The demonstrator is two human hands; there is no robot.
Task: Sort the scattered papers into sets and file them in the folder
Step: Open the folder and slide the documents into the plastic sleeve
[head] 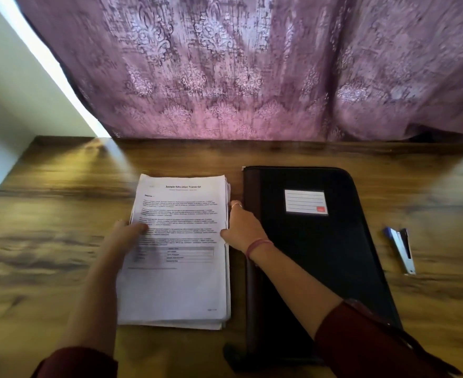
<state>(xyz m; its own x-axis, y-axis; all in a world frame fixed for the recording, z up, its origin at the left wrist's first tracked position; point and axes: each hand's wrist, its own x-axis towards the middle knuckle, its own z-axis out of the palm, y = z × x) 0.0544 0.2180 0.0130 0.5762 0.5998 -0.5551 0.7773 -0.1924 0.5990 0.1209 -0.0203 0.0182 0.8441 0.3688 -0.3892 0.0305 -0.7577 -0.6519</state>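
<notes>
1. My right hand [242, 223] grips the right long edge of the stack of papers [177, 252], fingers curled round it; my left hand [128, 236] rests on the left edge, thumb on the top sheet, the fingers blurred.
2. The stack lies lengthwise away from me, between both hands.
3. The closed black folder [317, 246] lies parallel, just right of the stack, nearer my right hand.
4. A stapler [402, 249] sits further right on the desk [47, 214].

We see white matt paper sheets [175, 252], a black cloth-textured folder [315, 246], a glossy wood-grain table [55, 203], and a patterned purple cloth curtain [252, 66].
</notes>
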